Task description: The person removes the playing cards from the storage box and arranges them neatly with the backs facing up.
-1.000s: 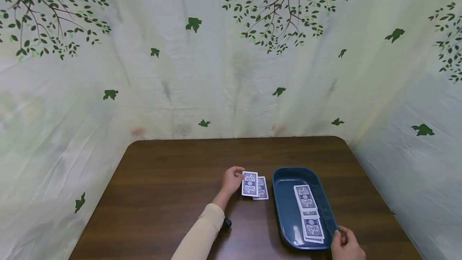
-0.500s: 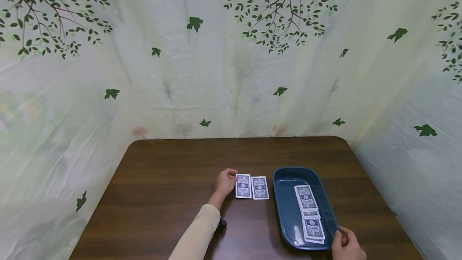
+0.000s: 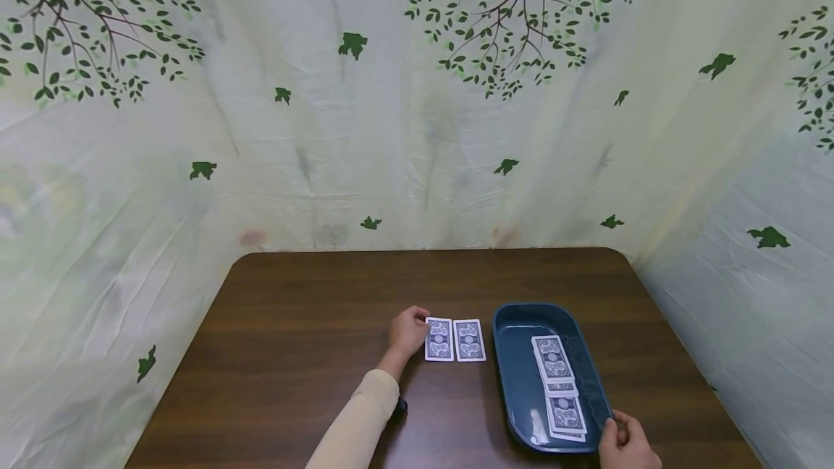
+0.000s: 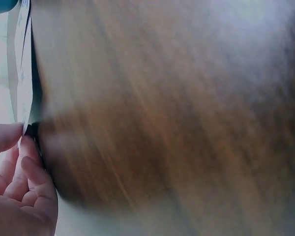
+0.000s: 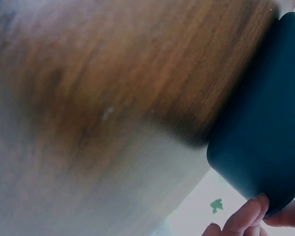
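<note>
Face down on the table, two blue-and-white playing cards lie side by side in the head view. My left hand pinches the left card at its left edge; the right card lies just beside it. Thumb and fingertips meet on the card in the left wrist view, where the card is seen nearly edge-on. At the lower right, my right hand grips the near right corner of a dark blue tray. Several overlapping cards lie face down in a column inside it.
The brown wooden table has rounded far corners. Behind it and at both sides hangs a pale curtain printed with leaves and branches. A black strap device shows beside my left wrist.
My left hand has moved the left card leftward, off the right card it overlapped, and down beside it. The right hand and tray have stayed put.
</note>
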`<state>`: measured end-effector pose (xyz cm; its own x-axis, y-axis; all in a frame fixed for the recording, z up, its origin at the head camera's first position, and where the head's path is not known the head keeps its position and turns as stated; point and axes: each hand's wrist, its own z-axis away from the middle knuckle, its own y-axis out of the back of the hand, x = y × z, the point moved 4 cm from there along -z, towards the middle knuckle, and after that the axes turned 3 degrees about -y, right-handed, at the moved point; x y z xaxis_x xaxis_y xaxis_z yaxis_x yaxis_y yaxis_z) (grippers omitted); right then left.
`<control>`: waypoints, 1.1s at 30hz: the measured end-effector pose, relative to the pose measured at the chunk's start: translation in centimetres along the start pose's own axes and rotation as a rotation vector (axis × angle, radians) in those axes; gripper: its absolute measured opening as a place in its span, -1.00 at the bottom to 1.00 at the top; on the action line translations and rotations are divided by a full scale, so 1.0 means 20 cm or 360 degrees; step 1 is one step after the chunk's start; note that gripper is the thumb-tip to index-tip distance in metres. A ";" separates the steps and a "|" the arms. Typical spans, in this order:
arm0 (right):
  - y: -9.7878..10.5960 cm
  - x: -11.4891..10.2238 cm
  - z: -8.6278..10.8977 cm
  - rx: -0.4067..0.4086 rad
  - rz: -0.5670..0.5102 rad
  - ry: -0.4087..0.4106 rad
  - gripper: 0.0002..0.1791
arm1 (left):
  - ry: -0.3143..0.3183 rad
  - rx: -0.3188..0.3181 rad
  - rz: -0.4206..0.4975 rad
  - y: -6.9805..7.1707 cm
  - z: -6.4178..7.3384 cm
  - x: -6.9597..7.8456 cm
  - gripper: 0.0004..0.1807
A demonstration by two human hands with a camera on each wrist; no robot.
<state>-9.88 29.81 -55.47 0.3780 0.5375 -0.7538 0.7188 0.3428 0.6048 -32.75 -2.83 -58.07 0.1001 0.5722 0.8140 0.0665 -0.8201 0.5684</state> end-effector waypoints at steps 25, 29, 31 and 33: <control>0.00 0.00 0.00 -0.0105 0.0076 -0.0069 -0.75 | -0.0137 -0.0046 -0.0169 -0.02 0.01 -0.01 -0.70; 0.00 0.00 -0.01 -0.0114 0.0077 -0.0084 -0.75 | -0.0124 -0.0044 -0.0153 -0.02 0.02 -0.01 -0.71; 0.00 0.00 -0.01 -0.0123 0.0078 -0.0092 -0.75 | -0.0116 -0.0040 -0.0147 -0.02 0.02 -0.01 -0.71; 0.00 0.00 -0.01 -0.0126 0.0076 -0.0098 -0.75 | -0.0108 -0.0036 -0.0135 -0.02 0.02 -0.01 -0.71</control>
<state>-9.95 29.87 -55.33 0.4476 0.5069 -0.7367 0.6517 0.3791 0.6569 -32.41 -2.54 -58.50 0.1619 0.6375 0.7532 0.0552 -0.7679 0.6381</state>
